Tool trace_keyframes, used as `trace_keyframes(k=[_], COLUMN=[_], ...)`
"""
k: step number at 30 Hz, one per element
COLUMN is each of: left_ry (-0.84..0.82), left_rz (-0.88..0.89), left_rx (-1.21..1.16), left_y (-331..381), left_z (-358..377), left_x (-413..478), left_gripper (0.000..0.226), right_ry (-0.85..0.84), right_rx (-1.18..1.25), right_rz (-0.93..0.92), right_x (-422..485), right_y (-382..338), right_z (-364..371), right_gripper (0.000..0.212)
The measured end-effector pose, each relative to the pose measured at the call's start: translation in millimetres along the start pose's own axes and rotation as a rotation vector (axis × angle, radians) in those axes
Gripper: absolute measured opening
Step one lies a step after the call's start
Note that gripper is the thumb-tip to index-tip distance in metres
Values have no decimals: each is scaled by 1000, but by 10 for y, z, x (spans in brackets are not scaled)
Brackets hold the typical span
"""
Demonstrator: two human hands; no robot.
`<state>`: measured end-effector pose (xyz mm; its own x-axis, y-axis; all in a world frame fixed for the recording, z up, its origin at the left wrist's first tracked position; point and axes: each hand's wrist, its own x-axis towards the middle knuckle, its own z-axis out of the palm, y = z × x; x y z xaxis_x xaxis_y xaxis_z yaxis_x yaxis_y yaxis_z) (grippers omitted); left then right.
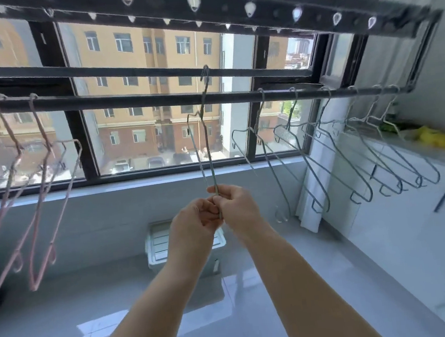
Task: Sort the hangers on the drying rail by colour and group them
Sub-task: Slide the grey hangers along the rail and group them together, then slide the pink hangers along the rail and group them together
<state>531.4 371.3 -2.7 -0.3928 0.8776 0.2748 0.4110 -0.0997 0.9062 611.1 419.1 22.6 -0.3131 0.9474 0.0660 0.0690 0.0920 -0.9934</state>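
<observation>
The right hand [237, 207] pinches the lower end of a greenish wire hanger [206, 142] between thumb and fingers, and the left hand [194, 225] curls onto it just below. The hanger's hook sits mid-length on the drying rail's rear bar [125, 72]. Pink hangers [41, 185] hang at the left end of the front bar [128, 101] and blue-grey hangers [337, 157] at its right end.

black-framed window [77, 144], bright daylight, tan apartment block [134, 54] outside; glossy grey tile floor [67, 319]; white storage box [158, 245] by wall; white cabinet [411, 218] right.
</observation>
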Motion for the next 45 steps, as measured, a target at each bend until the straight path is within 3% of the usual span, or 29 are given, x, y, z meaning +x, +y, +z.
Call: trace_keyframes(k=[10, 19, 23, 26, 29, 31, 36, 40, 45], left_ry=[-98, -93, -183, -129, 71, 223, 525, 456, 299], left_rz=[17, 18, 26, 8, 14, 12, -30, -151, -253], left_rx=[1, 84, 99, 153, 157, 207, 483, 607, 358], left_y=[39, -40, -108, -178, -207, -208, -289, -466, -643], left_z=[507, 581, 464, 121, -459, -897, -1863, -2248, -2270], left_x=[-90, -42, -91, -102, -82, -91, -248, -424, -599], left_gripper=[27, 25, 22, 34, 41, 43, 49, 59, 45], right_ry=[75, 91, 151, 344, 450, 337, -197, -451, -472], right_rx=[-15, -89, -172, -442, -486, -442, -430, -368, -88], right_rz=[69, 58, 56, -112, -387, -442, -414, -307, -106], right_x=[-47, -13, -30, -58, -121, -151, -243, -317, -306], right_y=[189, 246, 299, 371, 318, 265, 247, 231, 116], right_z=[-514, -493, -397, -251, 96, 431, 1355, 2043, 2481], right_gripper=[23, 22, 28, 43, 43, 42, 36, 38, 24])
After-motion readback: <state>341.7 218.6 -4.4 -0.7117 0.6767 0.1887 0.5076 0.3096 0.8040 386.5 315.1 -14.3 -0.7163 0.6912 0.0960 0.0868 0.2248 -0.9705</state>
